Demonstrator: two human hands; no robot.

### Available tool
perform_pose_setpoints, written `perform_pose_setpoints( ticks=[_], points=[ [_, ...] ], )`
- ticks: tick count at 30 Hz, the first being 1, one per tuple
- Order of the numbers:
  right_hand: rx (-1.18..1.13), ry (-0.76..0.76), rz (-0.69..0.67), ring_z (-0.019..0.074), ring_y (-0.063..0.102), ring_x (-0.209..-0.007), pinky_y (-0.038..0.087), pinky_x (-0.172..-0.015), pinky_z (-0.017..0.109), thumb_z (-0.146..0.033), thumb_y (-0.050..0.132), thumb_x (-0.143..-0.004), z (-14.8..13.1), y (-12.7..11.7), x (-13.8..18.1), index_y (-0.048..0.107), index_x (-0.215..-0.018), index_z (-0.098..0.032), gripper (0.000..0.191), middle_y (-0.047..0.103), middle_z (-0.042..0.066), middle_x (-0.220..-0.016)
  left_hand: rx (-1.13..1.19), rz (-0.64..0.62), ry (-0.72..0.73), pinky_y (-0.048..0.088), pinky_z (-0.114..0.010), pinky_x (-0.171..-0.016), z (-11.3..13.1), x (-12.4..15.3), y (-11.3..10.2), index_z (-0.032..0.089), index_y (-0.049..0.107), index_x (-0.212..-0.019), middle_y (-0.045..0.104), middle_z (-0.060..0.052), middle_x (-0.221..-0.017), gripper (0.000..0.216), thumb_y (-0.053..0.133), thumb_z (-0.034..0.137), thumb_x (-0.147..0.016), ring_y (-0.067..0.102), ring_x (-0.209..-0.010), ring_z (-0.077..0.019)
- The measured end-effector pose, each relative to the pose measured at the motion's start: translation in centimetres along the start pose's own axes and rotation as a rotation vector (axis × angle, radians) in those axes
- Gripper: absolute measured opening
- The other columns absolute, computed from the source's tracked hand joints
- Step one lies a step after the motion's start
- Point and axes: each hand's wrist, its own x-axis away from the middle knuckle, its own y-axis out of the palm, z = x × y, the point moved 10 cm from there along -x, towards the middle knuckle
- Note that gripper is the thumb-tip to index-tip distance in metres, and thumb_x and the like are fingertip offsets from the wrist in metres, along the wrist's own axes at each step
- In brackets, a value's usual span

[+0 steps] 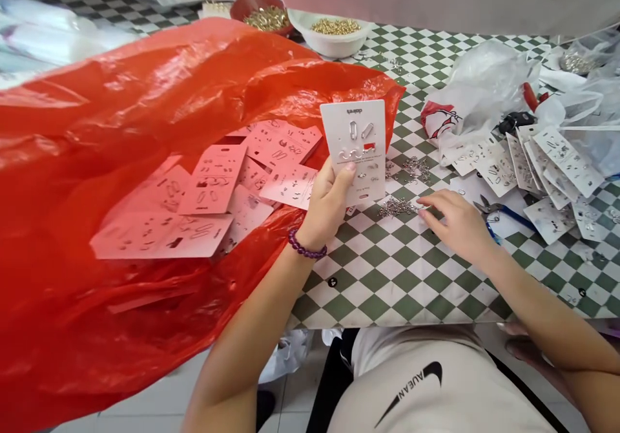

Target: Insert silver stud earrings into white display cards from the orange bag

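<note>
My left hand (330, 194) grips a white earring card (361, 155) by its lower left side, thumb on the front. Several silver earrings sit on the card, and its printing is upside down. My right hand (458, 223) is at the edge of a small pile of silver findings (398, 207). Its thumb and forefinger are pinched near the pile; whatever is between them is too small to make out. A second scatter of silver pieces (417, 168) lies just behind. To the left, a large red plastic bag (159, 90) holds many earring cards (213, 178).
At the right lie a fan of white earring cards (552, 168), blue-handled pliers (508, 214) and clear plastic bags (494, 74). A white bowl (334, 46) and a red bowl (247, 8) with gold-coloured pieces stand at the back. A checkered cloth (382, 291) covers the table.
</note>
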Motion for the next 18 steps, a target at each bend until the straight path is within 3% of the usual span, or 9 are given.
perform_pose_setpoints(
  ticks=[3,6,12,18],
  points=[
    [0.147,-0.035,-0.093,0.027,0.06,-0.088,0.052,-0.068,0.039,-0.029,0.056,-0.091,0.1,1.9,-0.2,0.063,-0.113,-0.016,0.027,0.064,0.011,-0.098,0.042,0.065,-0.021,0.048,-0.047,-0.103,-0.5,0.2,-0.4,0.023,0.053,-0.126,0.061,-0.009,-0.129,0.042,0.046,0.046,-0.091,0.051,-0.129,-0.029],
    [0.147,-0.039,-0.09,0.025,0.059,-0.084,0.05,-0.064,0.035,-0.027,0.055,-0.092,0.3,2.6,-0.6,0.066,-0.103,-0.017,0.018,0.063,0.009,-0.093,0.081,0.05,-0.064,0.048,-0.05,-0.103,-1.0,0.4,0.0,0.022,0.051,-0.128,0.059,-0.009,-0.133,0.043,0.045,0.04,-0.089,0.049,-0.131,-0.0308],
    [-0.091,0.033,0.085,0.0206,0.06,-0.077,0.048,-0.064,0.032,-0.023,0.054,-0.092,0.8,0.9,-0.3,0.064,-0.083,-0.02,0.013,0.065,0.005,-0.081,0.219,-0.14,-0.261,0.049,-0.053,-0.103,-1.8,1.2,2.7,0.019,0.048,-0.129,0.055,-0.009,-0.139,0.061,0.047,0.014,-0.068,0.048,-0.131,-0.0315],
    [-0.587,0.22,0.347,0.0144,0.064,-0.066,0.055,-0.06,0.028,-0.033,0.068,-0.085,1.9,-2.5,0.7,0.068,-0.085,-0.023,0.01,0.069,0.001,-0.079,0.259,-0.246,-0.272,0.052,-0.048,-0.1,-2.3,1.6,4.2,0.026,0.041,-0.131,0.048,-0.006,-0.144,0.052,0.048,0.016,-0.08,0.049,-0.131,-0.0263]
  ],
)
